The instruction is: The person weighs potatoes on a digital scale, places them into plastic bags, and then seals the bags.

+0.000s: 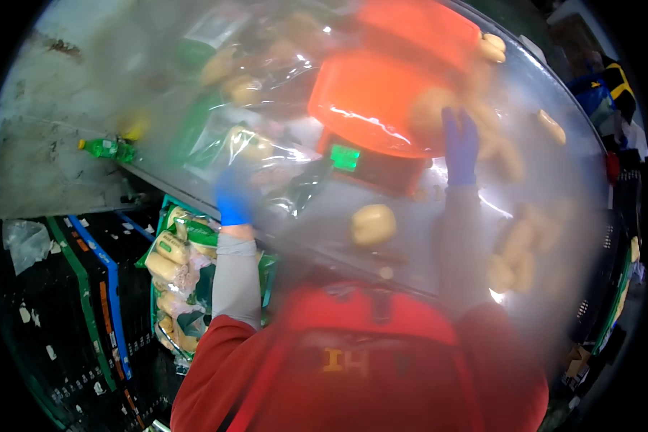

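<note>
the left hand (234, 199), blue-gloved, is at the near-left edge of the table (428, 248), beside a clear bag (281, 155) of potatoes; blur hides whether its fingers are spread or pinching plastic. the right hand (461, 147) is at the right side of the orange tray (381, 97), two fingers slightly apart; i cannot tell whether it touches the large potato (430, 111) just left. bare metal surrounds a lone potato (373, 224) between tray and near edge. a potato cluster (522, 252) narrows the room at near right.
</note>
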`<state>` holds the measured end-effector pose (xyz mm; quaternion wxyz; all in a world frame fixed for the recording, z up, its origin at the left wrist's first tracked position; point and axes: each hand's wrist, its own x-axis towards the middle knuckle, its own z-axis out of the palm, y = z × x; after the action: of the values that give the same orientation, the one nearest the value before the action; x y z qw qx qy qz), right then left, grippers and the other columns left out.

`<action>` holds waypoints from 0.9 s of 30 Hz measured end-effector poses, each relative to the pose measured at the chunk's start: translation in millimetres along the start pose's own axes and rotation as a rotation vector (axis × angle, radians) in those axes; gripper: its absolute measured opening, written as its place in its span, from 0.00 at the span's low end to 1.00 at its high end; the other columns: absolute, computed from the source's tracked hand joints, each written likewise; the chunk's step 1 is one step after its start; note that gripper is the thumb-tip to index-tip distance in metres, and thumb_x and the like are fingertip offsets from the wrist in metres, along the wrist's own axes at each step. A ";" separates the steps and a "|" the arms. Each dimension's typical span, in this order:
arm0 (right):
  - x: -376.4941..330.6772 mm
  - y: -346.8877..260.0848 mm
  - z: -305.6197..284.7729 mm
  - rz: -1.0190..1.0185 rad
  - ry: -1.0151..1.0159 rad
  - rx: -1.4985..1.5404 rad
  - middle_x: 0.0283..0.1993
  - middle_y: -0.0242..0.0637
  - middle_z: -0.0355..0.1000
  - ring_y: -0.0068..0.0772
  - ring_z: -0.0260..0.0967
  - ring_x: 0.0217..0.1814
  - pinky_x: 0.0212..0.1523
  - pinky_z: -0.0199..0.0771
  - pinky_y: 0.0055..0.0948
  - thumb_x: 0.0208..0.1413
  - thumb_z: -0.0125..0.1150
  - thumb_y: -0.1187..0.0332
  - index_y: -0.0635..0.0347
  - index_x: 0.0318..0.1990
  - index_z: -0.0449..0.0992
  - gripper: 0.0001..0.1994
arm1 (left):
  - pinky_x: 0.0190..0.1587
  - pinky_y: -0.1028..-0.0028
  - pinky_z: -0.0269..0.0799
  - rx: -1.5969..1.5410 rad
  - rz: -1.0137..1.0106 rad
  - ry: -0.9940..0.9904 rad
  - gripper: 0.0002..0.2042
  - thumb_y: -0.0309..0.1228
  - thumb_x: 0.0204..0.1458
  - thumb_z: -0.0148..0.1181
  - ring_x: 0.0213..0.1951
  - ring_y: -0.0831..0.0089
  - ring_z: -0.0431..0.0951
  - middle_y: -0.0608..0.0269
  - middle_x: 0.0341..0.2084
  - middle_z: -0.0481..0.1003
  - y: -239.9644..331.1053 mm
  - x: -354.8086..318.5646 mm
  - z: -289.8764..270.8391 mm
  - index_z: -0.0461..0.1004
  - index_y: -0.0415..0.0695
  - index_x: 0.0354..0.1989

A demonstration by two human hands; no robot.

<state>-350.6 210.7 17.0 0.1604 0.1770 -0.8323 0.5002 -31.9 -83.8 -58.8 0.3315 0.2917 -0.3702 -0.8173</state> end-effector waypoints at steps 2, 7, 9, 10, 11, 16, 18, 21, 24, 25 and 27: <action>4.8 -11.9 11.1 -0.136 -0.051 -0.303 0.46 0.54 0.66 0.48 0.66 0.46 0.46 0.65 0.34 0.41 0.64 0.52 0.71 0.51 0.62 0.35 | 0.34 0.74 0.69 0.036 0.034 0.010 0.08 0.22 0.48 0.49 0.32 0.71 0.72 0.58 0.31 0.72 1.4 -3.1 0.7 0.70 0.37 0.38; 3.8 -42.2 22.7 -0.062 -0.251 -0.005 0.52 0.51 0.64 0.43 0.62 0.54 0.52 0.62 0.32 0.44 0.62 0.60 0.64 0.57 0.58 0.34 | 0.32 0.72 0.67 0.078 0.042 0.068 0.07 0.27 0.51 0.48 0.29 0.72 0.68 0.64 0.27 0.68 -4.3 -2.8 -0.6 0.68 0.41 0.37; -3.3 -42.4 18.3 -0.045 -0.323 0.232 0.55 0.46 0.62 0.38 0.61 0.56 0.55 0.60 0.30 0.46 0.59 0.65 0.62 0.58 0.57 0.31 | 0.31 0.75 0.66 -0.147 -0.072 0.115 0.07 0.29 0.53 0.46 0.27 0.74 0.67 0.66 0.25 0.66 2.5 -9.2 14.2 0.67 0.41 0.36; -12.0 -51.5 12.2 0.033 -0.410 0.318 0.57 0.44 0.60 0.36 0.59 0.58 0.57 0.57 0.30 0.46 0.59 0.67 0.62 0.57 0.59 0.29 | 0.30 0.76 0.65 -0.214 -0.096 0.140 0.07 0.30 0.53 0.45 0.27 0.75 0.66 0.67 0.25 0.65 3.8 -11.6 14.0 0.67 0.42 0.36; -26.0 -65.5 2.9 -0.016 -0.456 0.321 0.58 0.44 0.59 0.35 0.57 0.59 0.58 0.55 0.31 0.47 0.58 0.67 0.62 0.57 0.59 0.29 | 0.28 0.76 0.64 -0.188 -0.068 0.151 0.07 0.30 0.54 0.44 0.26 0.76 0.65 0.68 0.24 0.64 -2.9 -7.7 1.8 0.67 0.42 0.35; -59.5 -79.7 -12.3 0.059 -0.439 0.523 0.60 0.40 0.57 0.32 0.53 0.62 0.61 0.49 0.31 0.48 0.55 0.71 0.65 0.56 0.60 0.25 | 0.25 0.80 0.61 0.164 0.099 0.142 0.08 0.33 0.55 0.44 0.24 0.79 0.62 0.70 0.24 0.63 -9.3 -9.7 -0.5 0.67 0.43 0.33; -43.1 -65.4 -1.9 0.156 -0.315 0.622 0.60 0.40 0.57 0.31 0.54 0.60 0.61 0.51 0.30 0.50 0.53 0.72 0.66 0.55 0.60 0.23 | 0.24 0.81 0.60 0.150 0.104 0.193 0.08 0.33 0.54 0.44 0.23 0.81 0.61 0.70 0.23 0.63 -8.5 -12.8 3.4 0.67 0.42 0.34; -9.8 -41.6 8.7 0.186 -0.274 0.584 0.60 0.41 0.57 0.32 0.54 0.60 0.60 0.53 0.28 0.53 0.52 0.70 0.67 0.55 0.60 0.22 | 0.23 0.82 0.59 -0.038 -0.019 0.217 0.09 0.33 0.54 0.44 0.23 0.84 0.60 0.71 0.23 0.64 6.9 -21.4 23.7 0.68 0.42 0.36; 5.3 -13.9 20.0 0.105 -0.269 0.509 0.59 0.43 0.57 0.34 0.55 0.59 0.59 0.53 0.30 0.53 0.54 0.67 0.66 0.55 0.60 0.23 | 0.23 0.82 0.58 -0.048 -0.048 0.176 0.10 0.33 0.54 0.43 0.22 0.85 0.60 0.72 0.22 0.64 13.5 -26.6 38.0 0.68 0.42 0.36; 6.5 -9.2 21.5 0.078 -0.276 0.473 0.59 0.43 0.58 0.34 0.55 0.59 0.59 0.53 0.30 0.53 0.54 0.67 0.66 0.56 0.60 0.23 | 0.23 0.82 0.57 -0.034 -0.046 0.177 0.10 0.33 0.54 0.43 0.22 0.85 0.60 0.72 0.22 0.64 13.0 -27.2 38.8 0.68 0.42 0.36; 3.3 -11.5 24.0 -0.060 -0.221 0.317 0.58 0.44 0.59 0.36 0.57 0.58 0.58 0.54 0.31 0.53 0.54 0.66 0.66 0.56 0.60 0.24 | 0.22 0.82 0.58 -0.003 -0.045 0.225 0.10 0.34 0.54 0.43 0.21 0.84 0.61 0.71 0.22 0.64 8.7 -27.2 33.0 0.68 0.43 0.36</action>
<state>-350.5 183.9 16.7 0.0530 0.2786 -0.7499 0.5977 -36.4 -54.0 -27.2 0.3529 0.3892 -0.3229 -0.7872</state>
